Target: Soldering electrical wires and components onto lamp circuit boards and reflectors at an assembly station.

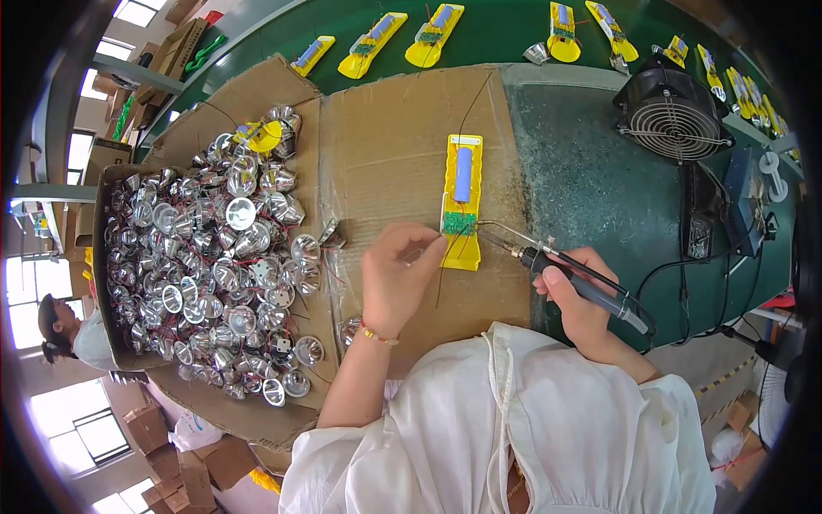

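Lying on cardboard point(385, 154), a yellow casing point(466, 259) is flanked by the left grip point(396, 272), its closure unclear, and a soldering iron point(592, 295) clasped in the right grip point(584, 319).

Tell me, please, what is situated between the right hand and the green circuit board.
In the head view, the soldering iron spans that stretch: the right hand grips it, and its thin metal front points toward the green circuit board.

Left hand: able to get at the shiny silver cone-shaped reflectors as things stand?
Probably yes: the shiny silver cone-shaped reflectors are heaped left of the left hand, in an open brown cardboard box, and only flat brown cardboard and a few loose reflectors seem to lie between.
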The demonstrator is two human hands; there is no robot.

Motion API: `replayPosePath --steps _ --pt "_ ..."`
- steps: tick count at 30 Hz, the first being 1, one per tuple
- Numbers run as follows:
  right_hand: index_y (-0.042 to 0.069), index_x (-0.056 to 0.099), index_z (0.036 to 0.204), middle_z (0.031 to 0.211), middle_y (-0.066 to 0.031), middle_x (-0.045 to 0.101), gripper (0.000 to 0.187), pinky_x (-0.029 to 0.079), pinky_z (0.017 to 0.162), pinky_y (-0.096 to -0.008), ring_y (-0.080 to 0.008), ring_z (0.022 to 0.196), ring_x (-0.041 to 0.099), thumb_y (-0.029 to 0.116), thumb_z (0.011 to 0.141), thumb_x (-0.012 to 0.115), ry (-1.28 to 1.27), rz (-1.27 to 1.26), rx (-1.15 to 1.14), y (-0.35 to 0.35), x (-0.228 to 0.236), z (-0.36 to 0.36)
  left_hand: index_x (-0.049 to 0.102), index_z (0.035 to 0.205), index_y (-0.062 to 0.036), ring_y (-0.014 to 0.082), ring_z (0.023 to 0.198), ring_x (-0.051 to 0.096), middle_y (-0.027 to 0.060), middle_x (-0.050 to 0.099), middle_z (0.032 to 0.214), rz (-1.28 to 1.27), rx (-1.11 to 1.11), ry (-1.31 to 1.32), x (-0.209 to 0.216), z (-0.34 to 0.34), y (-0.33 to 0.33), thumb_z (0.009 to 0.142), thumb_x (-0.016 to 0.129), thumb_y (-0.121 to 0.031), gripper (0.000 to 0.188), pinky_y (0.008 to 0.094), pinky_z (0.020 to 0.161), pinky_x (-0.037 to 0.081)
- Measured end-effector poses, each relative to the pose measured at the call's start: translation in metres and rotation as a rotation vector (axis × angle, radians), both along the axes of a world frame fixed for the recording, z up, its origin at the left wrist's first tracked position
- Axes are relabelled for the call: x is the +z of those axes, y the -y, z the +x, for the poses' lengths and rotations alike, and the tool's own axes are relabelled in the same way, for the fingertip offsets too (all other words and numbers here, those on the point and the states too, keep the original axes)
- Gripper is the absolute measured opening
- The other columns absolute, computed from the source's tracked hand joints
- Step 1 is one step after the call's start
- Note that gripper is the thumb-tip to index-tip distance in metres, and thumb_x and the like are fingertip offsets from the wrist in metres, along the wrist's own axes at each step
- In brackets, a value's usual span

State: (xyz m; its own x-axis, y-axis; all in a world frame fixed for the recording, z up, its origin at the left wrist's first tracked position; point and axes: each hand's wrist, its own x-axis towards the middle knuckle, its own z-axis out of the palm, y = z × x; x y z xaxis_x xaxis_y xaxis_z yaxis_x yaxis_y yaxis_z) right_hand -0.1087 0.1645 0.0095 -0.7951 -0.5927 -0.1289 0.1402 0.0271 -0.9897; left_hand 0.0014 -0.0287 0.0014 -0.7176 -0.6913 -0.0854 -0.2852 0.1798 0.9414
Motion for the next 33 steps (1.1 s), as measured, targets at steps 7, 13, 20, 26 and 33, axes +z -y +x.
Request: replayPosePath --steps 7,13,20,26,33 --pt "-0.002 0.052 0.088 0.074 -0.0106 0.063 0.014 0.049 0.059 -0.0243 -0.0119 0.066 0.06 0.009 0.083 0.059 -0.131 0.029 0.104 0.004 -0.004 -0.001 0.066 0.076 0.0006 0.0145 0.068 0.058 0.0083 0.06 0.079 -0.075 -0.031 0.122 0.01 -0.002 0.002 0.075 0.068 -0.01 0.011 0.0256 0.061 0.046" --pt "-0.002 0.052 0.087 0.073 -0.0099 0.063 0.014 0.049 0.059 -0.0243 -0.0116 0.065 0.06 0.009 0.083 0.06 -0.098 0.022 0.065 0.013 -0.008 0.0 0.065 0.07 0.0005 0.0185 0.065 0.058 0.0088 0.058 0.077 -0.163 -0.115 0.22 0.005 -0.008 0.005 0.071 0.066 -0.009 0.01 0.0285 0.06 0.046" --pt "-0.001 0.053 0.089 0.073 -0.0093 0.063 0.014 0.048 0.057 -0.0231 -0.0114 0.064 0.06 0.009 0.083 0.06 -0.082 0.025 0.074 0.015 -0.017 -0.001 0.064 0.069 0.0014 0.0181 0.062 0.057 0.0084 0.057 0.076 -0.073 -0.09 0.25 0.006 -0.012 0.005 0.07 0.066 -0.01 0.012 0.029 0.06 0.045" --pt "-0.001 0.053 0.091 0.074 -0.0099 0.063 0.015 0.046 0.053 -0.0218 -0.0125 0.064 0.06 0.01 0.083 0.059 0.046 -0.017 -0.054 0.009 -0.004 -0.001 0.064 0.067 0.0018 0.0179 0.061 0.056 0.0081 0.057 0.076 -0.026 -0.081 0.246 0.004 -0.011 0.007 0.07 0.066 -0.01 0.012 0.0286 0.059 0.045" --pt "-0.001 0.052 0.091 0.074 -0.0105 0.062 0.014 0.046 0.053 -0.0218 -0.0119 0.062 0.058 0.009 0.083 0.058 0.041 -0.031 -0.093 -0.006 -0.01 -0.009 0.064 0.068 0.0006 0.0172 0.062 0.057 0.0079 0.057 0.074 -0.093 -0.094 0.242 0.007 -0.012 0.005 0.07 0.065 -0.01 0.011 0.0289 0.058 0.045"
